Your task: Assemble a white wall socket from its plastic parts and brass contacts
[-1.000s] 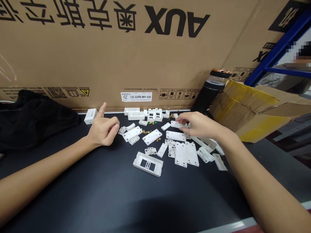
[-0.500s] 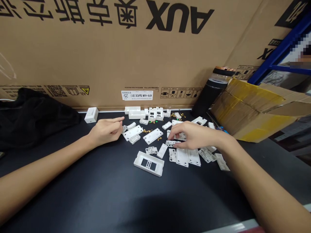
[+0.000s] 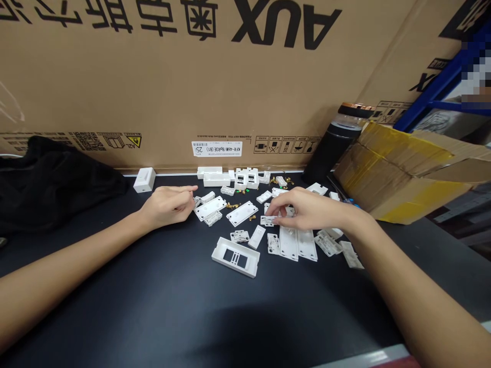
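Observation:
My right hand (image 3: 303,209) is closed in a pinch, thumb and fingers on a small white plastic insert with slots (image 3: 266,221). Just below it lie flat white cover plates (image 3: 288,244) and another slotted insert (image 3: 273,244). My left hand (image 3: 169,207) rests on the left, its index finger stretched out and the other fingers curled in; nothing shows in it. Beside its fingertips are a white plate (image 3: 210,208) and small white parts. A white socket housing with two rectangular openings (image 3: 236,257) lies in front, between the hands.
Brass pieces (image 3: 232,206) and several white housings (image 3: 217,180) lie farther back. A white box-shaped part (image 3: 144,180), black cloth (image 3: 57,189), a dark bottle (image 3: 332,145) and an open taped carton (image 3: 406,174) stand around. A large cardboard box (image 3: 172,92) walls off the back.
My right hand has shifted slightly with the small insert, which now lies flatter and a little farther back. My left hand keeps its place.

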The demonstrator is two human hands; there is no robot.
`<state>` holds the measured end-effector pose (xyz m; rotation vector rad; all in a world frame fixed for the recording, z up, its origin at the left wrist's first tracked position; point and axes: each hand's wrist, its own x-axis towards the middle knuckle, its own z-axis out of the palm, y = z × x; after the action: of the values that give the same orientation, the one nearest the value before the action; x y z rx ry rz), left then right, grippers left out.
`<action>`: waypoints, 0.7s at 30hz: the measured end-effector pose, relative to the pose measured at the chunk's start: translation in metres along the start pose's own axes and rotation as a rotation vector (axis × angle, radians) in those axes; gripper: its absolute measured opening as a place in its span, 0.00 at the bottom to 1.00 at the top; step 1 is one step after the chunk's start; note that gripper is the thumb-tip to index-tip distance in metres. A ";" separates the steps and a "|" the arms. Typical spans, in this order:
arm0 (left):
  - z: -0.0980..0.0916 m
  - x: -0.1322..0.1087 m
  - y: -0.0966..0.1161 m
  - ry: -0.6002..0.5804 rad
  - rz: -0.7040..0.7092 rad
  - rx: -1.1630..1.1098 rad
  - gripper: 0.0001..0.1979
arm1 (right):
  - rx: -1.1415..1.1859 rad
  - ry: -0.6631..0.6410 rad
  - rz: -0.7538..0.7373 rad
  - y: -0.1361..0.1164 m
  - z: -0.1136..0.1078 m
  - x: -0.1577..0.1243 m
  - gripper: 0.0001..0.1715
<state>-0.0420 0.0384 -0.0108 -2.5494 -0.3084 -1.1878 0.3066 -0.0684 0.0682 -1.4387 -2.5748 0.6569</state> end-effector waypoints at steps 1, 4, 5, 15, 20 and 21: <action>0.000 0.000 0.000 -0.005 0.000 -0.002 0.23 | 0.000 -0.007 0.001 0.000 0.000 0.000 0.11; 0.000 -0.001 -0.001 -0.018 -0.001 -0.006 0.23 | -0.016 -0.011 -0.010 0.001 0.000 0.001 0.10; 0.000 -0.001 -0.001 -0.024 -0.005 -0.006 0.23 | -0.024 -0.007 -0.014 0.001 0.000 0.002 0.10; 0.000 0.001 0.000 -0.002 0.015 -0.033 0.23 | -0.004 0.039 -0.124 -0.006 0.002 0.003 0.09; 0.001 0.002 0.000 -0.003 0.011 -0.043 0.23 | -0.018 0.029 -0.147 -0.004 0.004 0.006 0.10; 0.001 0.002 0.000 -0.010 0.003 -0.038 0.23 | -0.022 0.028 -0.147 -0.004 0.005 0.006 0.10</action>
<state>-0.0401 0.0390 -0.0096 -2.5881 -0.2866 -1.1918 0.2988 -0.0668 0.0652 -1.2405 -2.6414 0.5857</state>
